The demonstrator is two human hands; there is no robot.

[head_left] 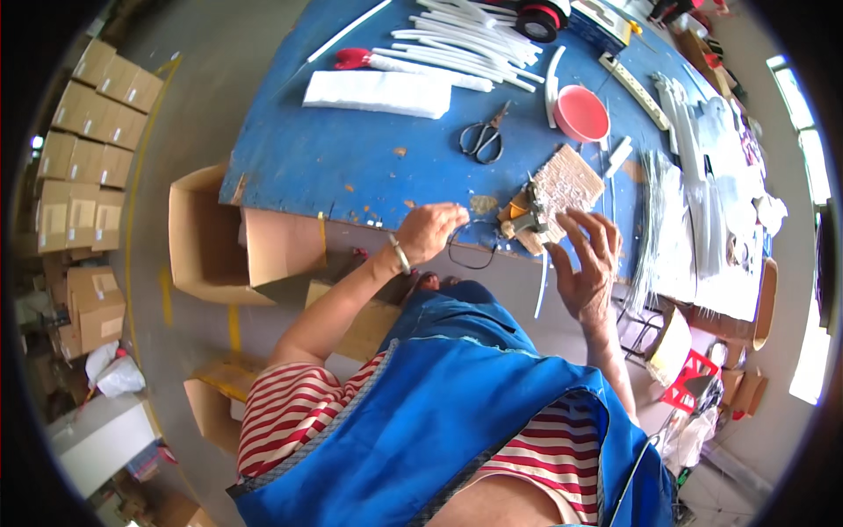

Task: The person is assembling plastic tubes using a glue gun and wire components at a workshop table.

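The left hand [430, 230] rests at the near edge of the worn blue painted surface [351, 149], whose paint is chipped in many brown spots. Its fingers are curled together and pinch a thin dark wire loop [472, 248], a round, slack ring that hangs just past the edge of the surface, so this grip is closed on the wire. The right hand [587, 263] is near it, palm up and fingers spread; the fingertips [575, 221] touch a small grey metal tool [531, 220] that lies against a rough brown cardboard pad [569, 182] with a bumpy, pale top. This grip is open and holds nothing firmly, as far as I can see. A thin white plastic tube [542, 283] hangs down between the two hands. Farther back on the surface lie black-handled steel scissors [483, 138], a round red plastic lid [581, 113], a flat white foam block [378, 92] and a heap of long white plastic tubes [465, 39]. To the right, a bundle of thin clear strands [654, 211] lies beside soft white plastic bags [720, 176]. An open brown cardboard box [206, 237] stands on the floor, below the left edge of the surface.
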